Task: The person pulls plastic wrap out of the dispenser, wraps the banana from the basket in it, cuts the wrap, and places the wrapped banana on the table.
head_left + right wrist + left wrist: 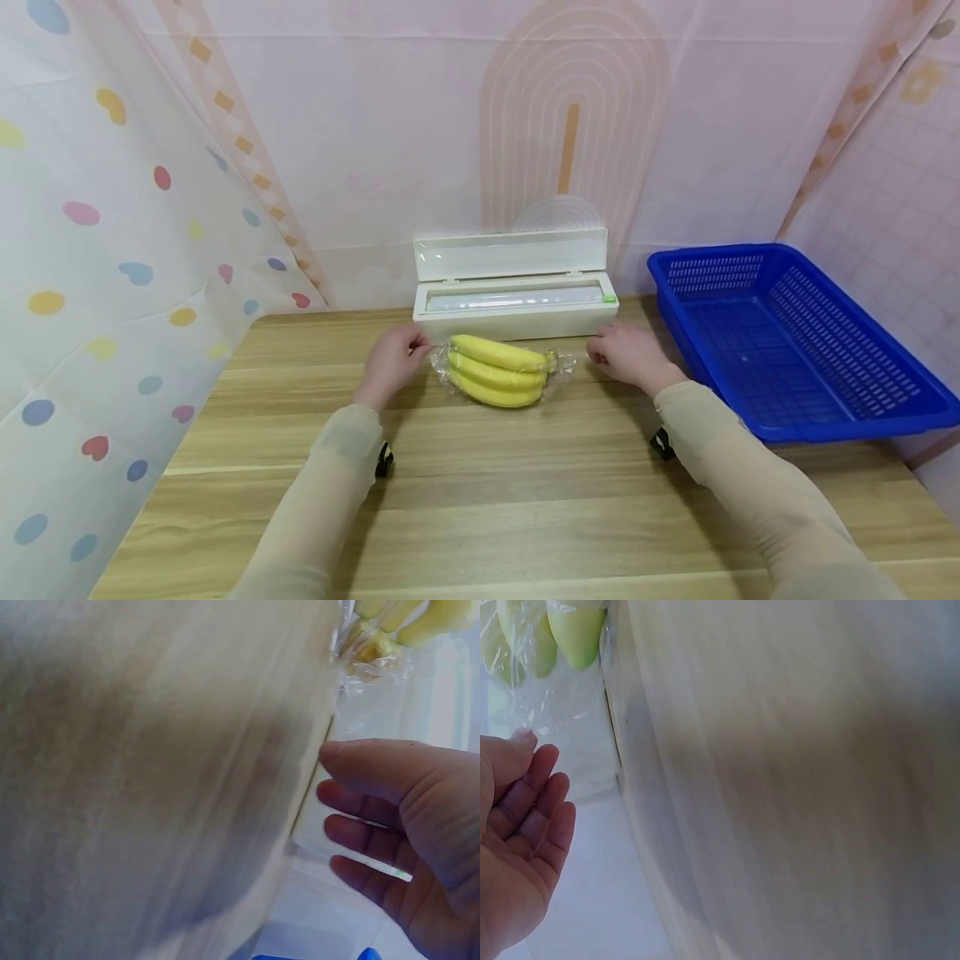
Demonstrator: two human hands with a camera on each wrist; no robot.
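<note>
Between the two hands, on the wooden table (517, 517), lie the bananas (497, 375), wrapped in clear film (441, 368) that bunches at both ends. Their stems point toward the right hand (633, 357), their tips toward the left hand (392, 360). From what I can see, the left hand has the film's near end pinched at the thumb tip, its other fingers loosely bent. The right hand is curved the same way, thumb forward, just beside the film's other end; I can't tell whether it grips that clear edge or has let go.

Just beyond both hands sits a white box (517, 325), lid (510, 254) raised, with a roll (517, 298) inside and a green tab (608, 298) toward the right hand's side. To the right of the right hand stands a blue basket (825, 432). Pale sleeves (318, 475) cover both arms behind the hands.
</note>
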